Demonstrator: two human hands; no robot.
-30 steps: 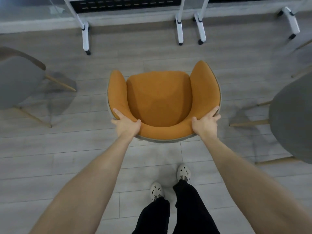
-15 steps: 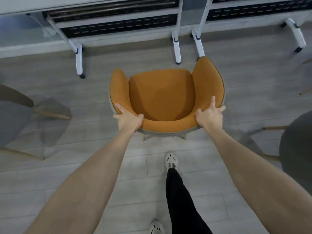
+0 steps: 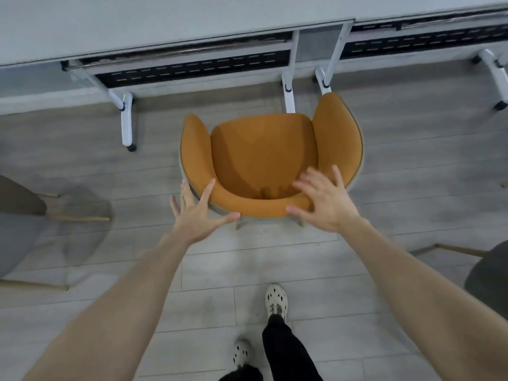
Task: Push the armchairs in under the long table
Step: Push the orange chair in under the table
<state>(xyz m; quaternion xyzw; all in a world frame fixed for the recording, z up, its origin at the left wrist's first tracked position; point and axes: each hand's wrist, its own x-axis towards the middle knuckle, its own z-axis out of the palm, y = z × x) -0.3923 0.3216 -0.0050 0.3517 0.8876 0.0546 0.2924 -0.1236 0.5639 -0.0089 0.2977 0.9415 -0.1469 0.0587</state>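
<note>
An orange armchair (image 3: 264,155) stands on the floor just in front of the long white table (image 3: 137,26), its seat front near the table's white legs (image 3: 288,97). My left hand (image 3: 195,213) is spread with fingers apart at the chair back's left corner. My right hand (image 3: 324,199) hovers over the back's right side, fingers splayed, thumb near the rim. Neither hand grips the chair.
A grey chair (image 3: 19,226) with wooden legs stands at the left, another dark grey chair (image 3: 492,273) at the right edge. White table legs on castors (image 3: 127,119) stand left of the armchair. My feet (image 3: 276,299) are on the grey plank floor behind the chair.
The armchair has moved forward to the table's legs. Both hands, which gripped the chair back, have let go and spread their fingers. I have stepped forward.
</note>
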